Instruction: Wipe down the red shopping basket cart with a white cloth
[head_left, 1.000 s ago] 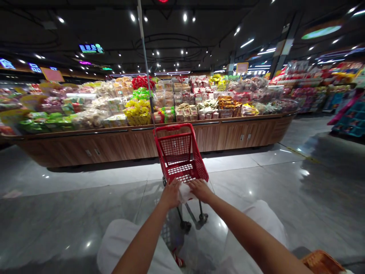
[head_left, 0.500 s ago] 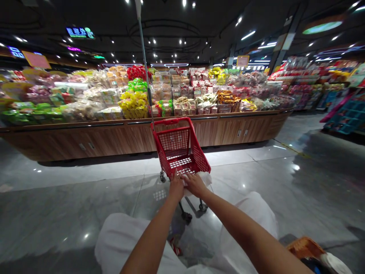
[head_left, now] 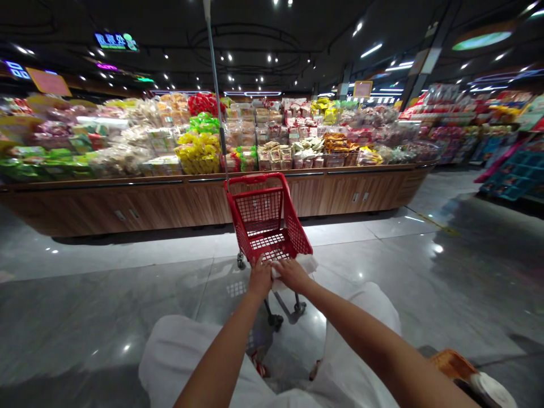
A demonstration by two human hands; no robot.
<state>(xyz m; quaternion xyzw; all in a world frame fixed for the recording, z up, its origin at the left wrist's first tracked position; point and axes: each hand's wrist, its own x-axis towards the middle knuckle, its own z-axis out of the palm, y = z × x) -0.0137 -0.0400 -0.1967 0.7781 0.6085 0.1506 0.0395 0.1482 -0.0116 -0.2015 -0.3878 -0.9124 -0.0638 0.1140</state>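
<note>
A small red shopping cart (head_left: 272, 222) stands upright on the floor before me, with openwork basket sides and a tall thin pole (head_left: 216, 85) rising at its far left corner. My left hand (head_left: 260, 275) grips the cart's near rim, fingers bent over it. Right beside it, my right hand (head_left: 293, 274) closes over a crumpled white cloth (head_left: 306, 263) at the same rim. The cloth, thin and pale, sticks out to the right of my fingers. Both palms and part of the rim are hidden. Nothing shows inside the basket.
Beyond the cart runs a long wooden display counter (head_left: 191, 204) heaped with packaged snacks (head_left: 198, 153). Shelves of goods (head_left: 450, 122) stand at the right. An orange and white object (head_left: 457, 365) lies on the floor, lower right. Glossy grey floor (head_left: 127, 289) surrounds the cart.
Both hands have shifted very slightly left along the cart's rim. My right knee has moved inward a little, and the view has turned slightly. The cart stays in place.
</note>
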